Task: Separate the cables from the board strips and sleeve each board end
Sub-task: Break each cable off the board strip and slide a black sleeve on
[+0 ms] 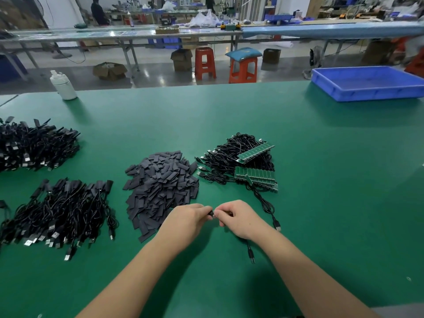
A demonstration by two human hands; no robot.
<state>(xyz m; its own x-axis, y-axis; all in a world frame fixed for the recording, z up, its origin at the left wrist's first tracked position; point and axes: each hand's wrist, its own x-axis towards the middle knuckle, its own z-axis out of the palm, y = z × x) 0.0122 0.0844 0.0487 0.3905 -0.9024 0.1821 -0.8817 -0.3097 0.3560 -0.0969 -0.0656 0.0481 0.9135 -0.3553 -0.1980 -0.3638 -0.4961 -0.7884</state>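
While the left hand (191, 216) pinches a black sleeve (210, 214) and the right hand (238, 218) pinches the board end mid-counter near the front edge, keep both grips square, sliding the sleeve straight on.

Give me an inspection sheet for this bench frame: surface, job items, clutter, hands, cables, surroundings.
Surface: green mat, no damage seen.
Job's things: sleeve pile at centre; board strips with cables attached to its right.
Clutter: white bottle far left; blue tray far right, looks empty.
Hands: left hand and right hand meet over a small dark piece, both pinching it; too small to say whether it is a sleeve or a board end.
Cables: two heaps at left, near heap and far heap; one loose cable trails from the strips.
Surroundings: red stools, cardboard boxes, other benches, people far back.
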